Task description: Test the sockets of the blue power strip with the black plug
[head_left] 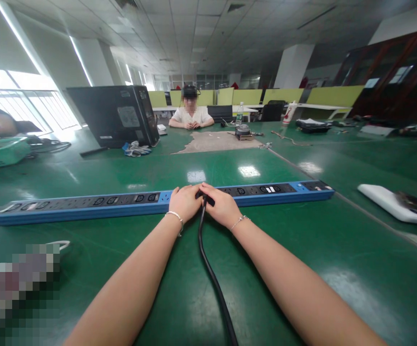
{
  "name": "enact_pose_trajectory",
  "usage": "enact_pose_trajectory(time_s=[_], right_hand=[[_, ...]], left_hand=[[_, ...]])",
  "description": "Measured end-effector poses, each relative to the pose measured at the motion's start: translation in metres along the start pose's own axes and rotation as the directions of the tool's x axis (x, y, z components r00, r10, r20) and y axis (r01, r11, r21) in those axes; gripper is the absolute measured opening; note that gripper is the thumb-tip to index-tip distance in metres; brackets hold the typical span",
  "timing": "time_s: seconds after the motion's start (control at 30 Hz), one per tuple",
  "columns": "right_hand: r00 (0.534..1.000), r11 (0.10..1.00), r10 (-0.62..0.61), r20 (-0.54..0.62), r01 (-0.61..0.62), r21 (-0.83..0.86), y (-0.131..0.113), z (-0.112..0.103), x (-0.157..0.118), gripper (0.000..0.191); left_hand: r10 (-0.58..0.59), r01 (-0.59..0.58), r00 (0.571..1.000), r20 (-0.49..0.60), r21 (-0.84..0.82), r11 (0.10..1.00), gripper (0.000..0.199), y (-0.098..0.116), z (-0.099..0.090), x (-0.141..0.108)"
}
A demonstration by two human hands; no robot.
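Black cable (214,278), its near end cut off, runs to the middle of the blue power strip (147,208), tip hidden where the right hand (224,206) clamps it; the left hand (185,204) lies on the strip, grip unclear. Beyond the strip, open green table (151,168) reaches a computer case (129,117).

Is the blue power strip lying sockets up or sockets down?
Sockets up: the blue power strip shows sockets along its upper face, left of the left hand and right of the right hand.
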State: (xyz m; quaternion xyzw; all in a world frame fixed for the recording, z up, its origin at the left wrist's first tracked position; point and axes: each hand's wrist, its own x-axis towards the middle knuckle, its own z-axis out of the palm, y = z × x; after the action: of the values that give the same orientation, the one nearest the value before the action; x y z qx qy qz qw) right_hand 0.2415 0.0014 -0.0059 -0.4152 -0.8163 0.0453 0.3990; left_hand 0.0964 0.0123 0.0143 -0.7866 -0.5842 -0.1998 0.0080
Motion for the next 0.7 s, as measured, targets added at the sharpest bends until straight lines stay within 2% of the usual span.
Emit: enact_pose_trajectory(time_s=[0.13, 0.37, 0.57, 0.7], right_hand=[[1.000, 0.999, 0.021, -0.010, -0.021, -0.040, -0.001, 0.003, 0.002, 0.040], [0.992, 0.987, 0.070, -0.109, -0.084, -0.133, -0.009, 0.014, 0.003, 0.035], [0.984, 0.952, 0.145, -0.103, -0.167, -0.256, -0.012, 0.018, 0.009, 0.035], [0.984, 0.943, 0.166, -0.067, -0.178, -0.281, -0.014, 0.014, 0.011, 0.033]], left_hand=[[0.023, -0.023, 1.000, -0.010, 0.045, 0.999, 0.036, -0.001, 0.003, -0.002], [0.141, -0.138, 0.990, -0.017, 0.117, 0.984, 0.040, 0.000, 0.004, -0.007], [0.142, -0.135, 0.989, -0.029, 0.159, 0.978, 0.045, -0.001, 0.008, -0.006], [0.151, -0.146, 0.988, -0.017, 0.162, 0.976, 0.046, -0.003, 0.009, -0.006]])
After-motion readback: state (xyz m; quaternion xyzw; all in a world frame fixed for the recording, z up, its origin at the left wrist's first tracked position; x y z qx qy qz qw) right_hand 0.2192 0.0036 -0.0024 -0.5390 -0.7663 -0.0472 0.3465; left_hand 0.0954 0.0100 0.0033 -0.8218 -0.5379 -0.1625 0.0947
